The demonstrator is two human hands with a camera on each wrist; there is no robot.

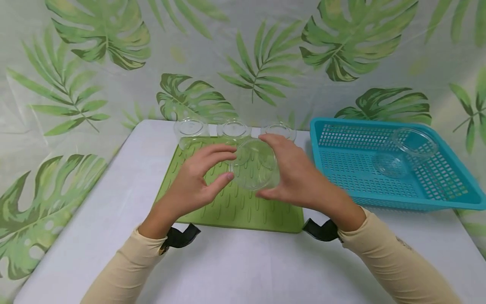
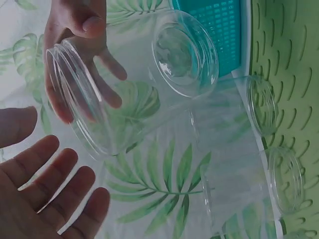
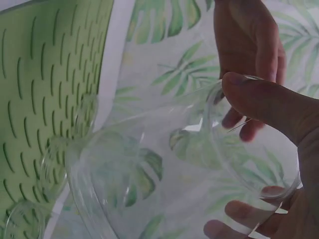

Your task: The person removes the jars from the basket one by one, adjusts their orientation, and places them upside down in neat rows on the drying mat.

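A clear, see-through jar [image 1: 253, 166] with a ridged rim is in the air above a green ribbed mat [image 1: 243, 213]. My right hand [image 1: 298, 175] grips it round the rim, thumb on one side and fingers on the other, as the right wrist view shows. In the left wrist view the jar [image 2: 134, 79] lies tilted, its base away from the hands. My left hand [image 1: 195, 179] is beside the jar, fingers spread and apart from it. Along the mat's back edge stand three similar clear jars [image 1: 233, 128], bases up.
To the right sits a blue perforated basket [image 1: 383, 200] holding clear jars [image 1: 415, 143]; their exact number is hard to tell. A white cloth [image 1: 243, 270] covers the table. Behind it hangs a leaf-patterned curtain [image 1: 273, 97].
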